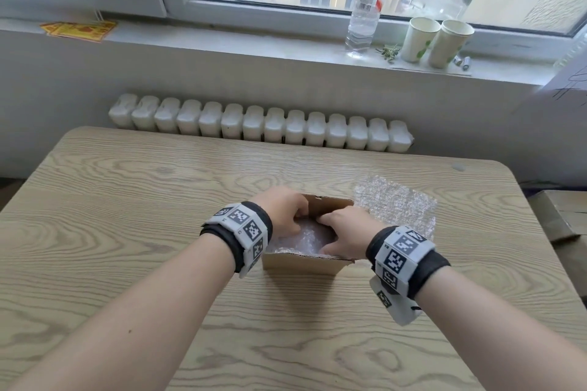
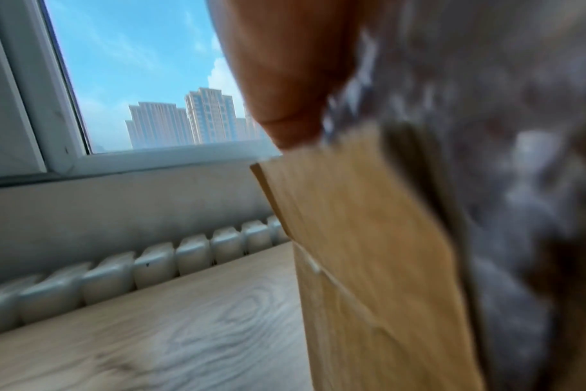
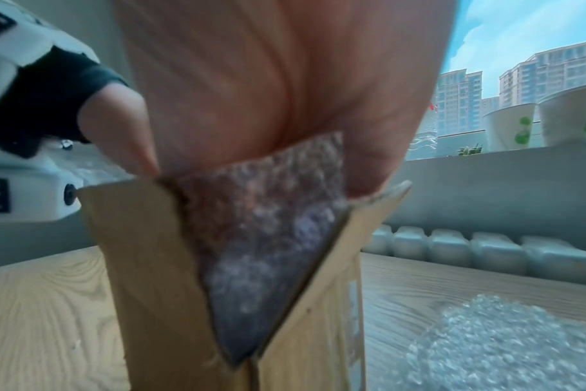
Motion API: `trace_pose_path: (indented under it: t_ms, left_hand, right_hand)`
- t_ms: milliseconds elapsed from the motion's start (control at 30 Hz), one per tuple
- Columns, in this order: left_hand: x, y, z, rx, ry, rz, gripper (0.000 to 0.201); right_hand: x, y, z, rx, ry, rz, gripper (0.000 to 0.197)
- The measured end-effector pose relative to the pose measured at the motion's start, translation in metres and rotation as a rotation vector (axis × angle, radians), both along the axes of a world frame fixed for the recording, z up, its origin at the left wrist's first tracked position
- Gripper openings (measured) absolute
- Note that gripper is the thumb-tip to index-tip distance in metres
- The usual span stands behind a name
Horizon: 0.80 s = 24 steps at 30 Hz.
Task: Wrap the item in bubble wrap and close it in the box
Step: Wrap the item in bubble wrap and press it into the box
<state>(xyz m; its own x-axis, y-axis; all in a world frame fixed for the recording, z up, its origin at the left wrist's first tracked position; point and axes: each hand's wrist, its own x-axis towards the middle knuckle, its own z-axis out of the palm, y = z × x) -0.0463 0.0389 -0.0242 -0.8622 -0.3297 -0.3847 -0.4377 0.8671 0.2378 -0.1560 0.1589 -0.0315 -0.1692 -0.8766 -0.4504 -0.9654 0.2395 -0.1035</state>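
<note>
A small brown cardboard box (image 1: 301, 265) stands open at the table's middle. Inside it lies the item as a bubble-wrapped bundle (image 1: 305, 236); the item itself is hidden by the wrap. My left hand (image 1: 282, 209) is over the box's left side, fingers curled down onto the bundle. In the left wrist view its thumb (image 2: 285, 79) lies at the rim of the box wall (image 2: 368, 238), beside the wrap (image 2: 519, 185). My right hand (image 1: 346, 232) reaches in from the right, fingers and thumb curled round the bundle. The right wrist view shows its palm (image 3: 251, 79) above the bundle (image 3: 268, 238) in the box (image 3: 144, 251).
A spare sheet of bubble wrap (image 1: 397, 203) lies flat on the wooden table (image 1: 127, 232), just right of the box. A radiator (image 1: 260, 124) runs behind the table. On the windowsill stand a plastic bottle (image 1: 365, 9) and two paper cups (image 1: 419, 38). Cardboard boxes (image 1: 559, 216) sit off the table's right edge.
</note>
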Motion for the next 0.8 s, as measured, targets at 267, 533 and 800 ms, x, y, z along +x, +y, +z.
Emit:
trace_pose_path:
  t_ms: [267,533,800]
  left_hand:
    - [0.010,0.003,-0.012,-0.060,-0.154,-0.076,0.053]
    - [-0.004,0.008,-0.026,-0.140,-0.179,-0.165,0.057]
    - [-0.004,0.012,-0.025,-0.146,-0.148,-0.141,0.056]
  right_hand:
    - [0.009,-0.004,-0.012,0.044,0.029,0.010,0.041]
    - [0.015,-0.011,-0.026,-0.029,0.102,0.010,0.051]
    - [0.011,-0.011,-0.028,-0.021,0.004,-0.042,0.049]
